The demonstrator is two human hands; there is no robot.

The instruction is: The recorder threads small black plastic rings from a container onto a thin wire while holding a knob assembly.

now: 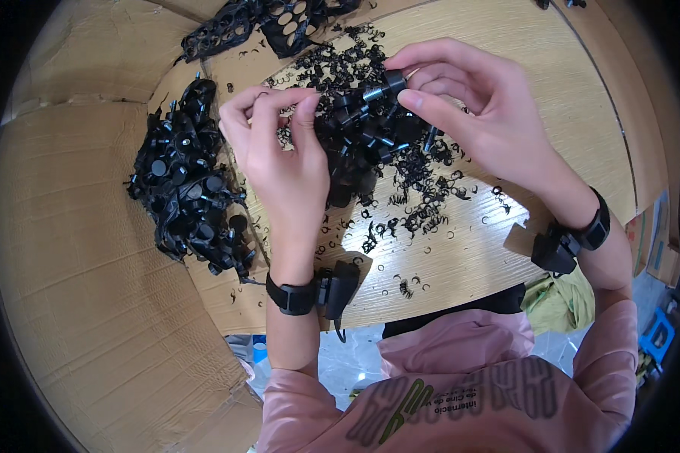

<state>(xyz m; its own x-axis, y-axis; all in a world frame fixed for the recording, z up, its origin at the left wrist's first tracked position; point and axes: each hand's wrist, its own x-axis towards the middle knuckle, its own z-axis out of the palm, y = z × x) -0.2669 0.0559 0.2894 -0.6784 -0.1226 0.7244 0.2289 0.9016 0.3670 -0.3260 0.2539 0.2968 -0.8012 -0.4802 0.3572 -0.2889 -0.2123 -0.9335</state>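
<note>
My right hand (499, 106) pinches a black cylindrical rubber foot with a threaded metal stud (394, 81) between thumb and fingertips. Its stud points left, toward my left hand (283, 143). The left thumb and index finger are drawn together a short way from the stud; I cannot make out what, if anything, is between them. Below both hands lies a heap of similar black studded feet (347, 162), partly hidden by my left hand. Small black rings and curled trimmings (423, 215) are scattered around the heap.
At the left, a second pile of black studded feet (181, 177) rests against a tall cardboard wall (91, 226). Black perforated sheets (287, 30) lie at the back of the wooden table (559, 83). A blue plastic stool (659, 336) is on the floor, lower right.
</note>
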